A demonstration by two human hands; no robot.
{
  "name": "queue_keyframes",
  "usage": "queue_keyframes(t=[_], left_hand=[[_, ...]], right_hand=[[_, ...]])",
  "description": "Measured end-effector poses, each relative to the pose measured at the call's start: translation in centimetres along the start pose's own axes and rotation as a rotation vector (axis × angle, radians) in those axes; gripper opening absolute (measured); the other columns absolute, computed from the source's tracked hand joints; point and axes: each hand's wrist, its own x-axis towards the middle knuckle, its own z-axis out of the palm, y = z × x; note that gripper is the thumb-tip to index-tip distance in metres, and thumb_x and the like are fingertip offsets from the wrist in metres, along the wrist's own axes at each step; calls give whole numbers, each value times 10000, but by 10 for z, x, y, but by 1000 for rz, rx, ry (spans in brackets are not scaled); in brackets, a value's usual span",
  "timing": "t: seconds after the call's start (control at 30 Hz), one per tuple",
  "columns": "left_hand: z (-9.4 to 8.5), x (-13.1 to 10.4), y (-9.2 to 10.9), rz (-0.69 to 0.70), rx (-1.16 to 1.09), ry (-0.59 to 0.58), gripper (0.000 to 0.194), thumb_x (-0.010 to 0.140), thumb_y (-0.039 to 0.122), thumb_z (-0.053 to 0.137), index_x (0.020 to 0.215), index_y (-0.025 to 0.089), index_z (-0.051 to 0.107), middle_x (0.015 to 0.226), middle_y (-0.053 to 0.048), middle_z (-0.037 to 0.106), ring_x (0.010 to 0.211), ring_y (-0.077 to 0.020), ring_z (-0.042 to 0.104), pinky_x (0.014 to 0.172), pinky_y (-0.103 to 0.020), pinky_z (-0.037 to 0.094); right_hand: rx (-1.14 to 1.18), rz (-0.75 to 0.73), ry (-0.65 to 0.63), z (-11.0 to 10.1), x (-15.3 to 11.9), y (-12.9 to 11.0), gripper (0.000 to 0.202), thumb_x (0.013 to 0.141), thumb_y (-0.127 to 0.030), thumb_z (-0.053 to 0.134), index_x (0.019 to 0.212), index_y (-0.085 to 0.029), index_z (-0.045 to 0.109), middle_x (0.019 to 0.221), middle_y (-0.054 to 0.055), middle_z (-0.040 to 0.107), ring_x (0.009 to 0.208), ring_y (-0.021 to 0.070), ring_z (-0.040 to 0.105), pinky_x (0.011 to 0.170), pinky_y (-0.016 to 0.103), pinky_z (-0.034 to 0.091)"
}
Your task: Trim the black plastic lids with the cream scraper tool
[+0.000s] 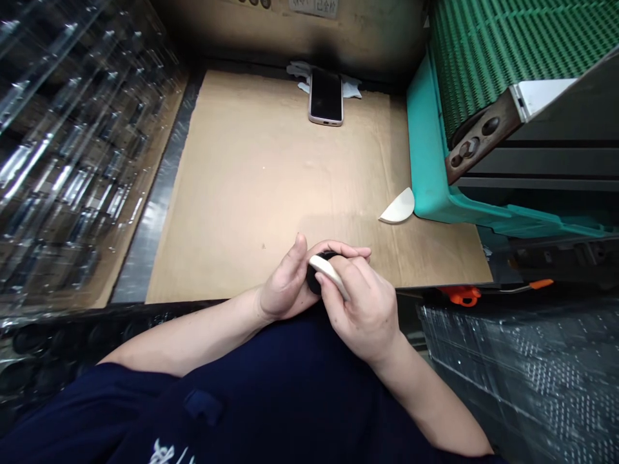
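Near the front edge of the cardboard sheet (232, 187), my left hand (286, 283) cups a round black part (313, 278), its thumb pointing up and away. My right hand (362, 303) pinches a white flat-sided piece (329, 273) between thumb and fingers and holds it against the black part. The black part is mostly hidden by the white piece and my fingers. A second white piece, half-round (399, 207), lies on the cardboard beside the teal bin.
A phone (326, 98) rests on a pale cloth (352, 87) at the back. Clear plastic trays (62, 148) stand at left. At right are a teal bin (428, 142), a green conveyor belt (522, 51), an orange-handled tool (461, 296) and more clear trays (527, 367).
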Motion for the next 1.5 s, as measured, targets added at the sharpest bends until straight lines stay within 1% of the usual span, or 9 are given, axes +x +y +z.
queue_keyframes(t=[0.27, 0.47, 0.63, 0.77, 0.87, 1.0, 1.17, 1.33, 1.5], left_hand=[[0, 2, 7, -15, -191, -37, 882, 982, 716, 115, 1248, 81, 668, 1496, -217, 526, 1434, -387, 453, 1213, -527, 317], [2, 1, 10, -2, -192, -92, 937, 951, 769, 124, 1303, 77, 649, 1495, -217, 531, 1431, -399, 453, 1194, -546, 330], [2, 0, 7, 12, -126, -71, 829, 955, 751, 267, 1291, 103, 660, 1482, -198, 552, 1430, -395, 456, 1219, -545, 297], [2, 0, 4, 42, -84, -15, 482, 964, 486, 530, 1241, 118, 673, 1454, -196, 575, 1444, -378, 446, 1232, -540, 288], [1, 0, 2, 27, -85, 28, 364, 972, 367, 541, 1218, 138, 681, 1477, -180, 560, 1458, -358, 434, 1250, -541, 256], [0, 0, 1, 12, -100, 48, 405, 995, 412, 505, 1243, 140, 675, 1528, -170, 511, 1469, -352, 419, 1264, -529, 233], [0, 1, 1, 21, -113, 88, 411, 1018, 409, 470, 1232, 125, 675, 1524, -185, 511, 1470, -348, 418, 1263, -516, 244], [-1, 0, 0, -26, -144, 56, 454, 1036, 411, 425, 1298, 115, 649, 1555, -177, 477, 1482, -334, 401, 1259, -480, 265], [-2, 0, 1, -115, -158, 82, 541, 1056, 465, 348, 1333, 101, 638, 1509, -171, 535, 1459, -291, 443, 1226, -415, 332]], right_hand=[[158, -141, -257, -16, -16, 0, 171, 958, -154, 582, 1110, -143, 660, 804, 36, 648, 713, 155, 582, 643, 298, 451], [61, 2, -58, -33, -33, 19, 250, 863, -81, 708, 1090, -165, 648, 843, 38, 652, 718, 148, 573, 661, 299, 467], [-5, 9, 7, -28, -37, 18, 278, 844, -60, 713, 1097, -150, 643, 922, 71, 680, 762, 165, 609, 699, 316, 502], [-21, -80, -75, -16, -32, 10, 220, 879, -86, 668, 1090, -143, 645, 861, 56, 674, 719, 163, 563, 648, 317, 462], [-79, -128, -78, -8, -27, 12, 181, 908, -106, 632, 1082, -149, 653, 816, 43, 651, 696, 159, 545, 620, 310, 430], [-146, -74, 29, -5, -24, 15, 167, 916, -94, 620, 1076, -121, 658, 841, 72, 659, 710, 159, 557, 643, 300, 442], [-113, -134, -53, -3, -26, 11, 114, 939, -134, 599, 1029, -133, 671, 755, 35, 611, 674, 155, 519, 611, 306, 406], [-171, -56, 21, -6, -22, 25, 162, 954, -143, 589, 1100, -139, 658, 852, 57, 651, 734, 159, 555, 661, 302, 450], [-258, -90, -23, -10, -8, 28, 133, 957, -144, 574, 1049, -166, 668, 861, 44, 672, 760, 172, 560, 695, 328, 451]])
